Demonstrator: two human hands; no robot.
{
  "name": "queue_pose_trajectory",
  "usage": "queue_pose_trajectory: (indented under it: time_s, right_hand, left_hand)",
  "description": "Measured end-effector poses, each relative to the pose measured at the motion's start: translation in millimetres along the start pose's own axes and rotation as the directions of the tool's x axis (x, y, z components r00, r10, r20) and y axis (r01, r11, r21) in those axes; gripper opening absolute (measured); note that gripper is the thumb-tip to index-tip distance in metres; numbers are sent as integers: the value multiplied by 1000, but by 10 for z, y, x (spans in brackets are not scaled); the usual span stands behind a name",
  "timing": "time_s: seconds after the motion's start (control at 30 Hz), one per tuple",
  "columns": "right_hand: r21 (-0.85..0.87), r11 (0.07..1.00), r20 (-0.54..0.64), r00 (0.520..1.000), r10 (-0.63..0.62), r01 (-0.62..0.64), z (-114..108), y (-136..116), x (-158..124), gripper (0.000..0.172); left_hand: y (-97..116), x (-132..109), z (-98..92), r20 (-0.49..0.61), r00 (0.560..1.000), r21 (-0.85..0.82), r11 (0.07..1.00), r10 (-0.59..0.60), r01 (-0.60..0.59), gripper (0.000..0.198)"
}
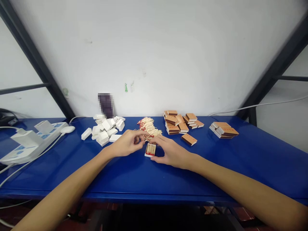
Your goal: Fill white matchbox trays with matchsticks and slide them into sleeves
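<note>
A small white matchbox tray (150, 155) with matches lying in it, red heads toward me, sits on the blue table. My right hand (172, 154) curves around its right side, thumb at the near corner and fingertips at the far edge, gripping it. Just behind the tray spreads a heap of loose matches (149, 126), partly covered by my fingers. At the heap's near left edge is my left hand (128, 142), fingers bent, with a gap between thumb and index finger. No match shows clearly in that hand.
Many white empty-looking trays (103, 136) are piled at left. Brown matchbox covers (178, 123) form a heap right of the matches, with one matchbox (189, 139) apart. More matchboxes (225, 130) are stacked farther right. A power strip (26, 150) with cables lies far left.
</note>
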State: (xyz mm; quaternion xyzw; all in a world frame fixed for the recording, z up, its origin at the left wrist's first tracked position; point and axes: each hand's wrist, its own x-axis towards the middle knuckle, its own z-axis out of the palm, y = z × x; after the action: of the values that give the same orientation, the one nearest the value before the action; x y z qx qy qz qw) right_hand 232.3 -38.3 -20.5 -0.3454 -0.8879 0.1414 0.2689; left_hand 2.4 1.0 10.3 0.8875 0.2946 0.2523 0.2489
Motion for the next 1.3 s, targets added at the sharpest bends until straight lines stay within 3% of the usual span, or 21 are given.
queue_pose_trajectory:
  time_s: [0.2,0.3,0.57,0.83,1.3]
  right_hand:
    - [147,989,-6,1000,-18,19,23,22,6,40]
    - [159,987,8,1000,-2,1,21,27,14,39]
    - [173,985,8,1000,19,-20,10,-3,13,31]
    - [150,988,35,999,39,-44,16,12,17,36]
    - [123,992,11,1000,16,-17,37,8,15,34]
  left_hand:
    - [-26,6,50,-44,999,-98,995,2,-6,21]
    - [1,-4,60,-55,997,-62,996,59,-63,12]
    - [42,-6,67,139,972,74,977,189,-200,11]
    - [-24,-16,43,75,984,216,960,164,-176,20]
    - [7,-18,45,208,967,353,911,147,-214,23]
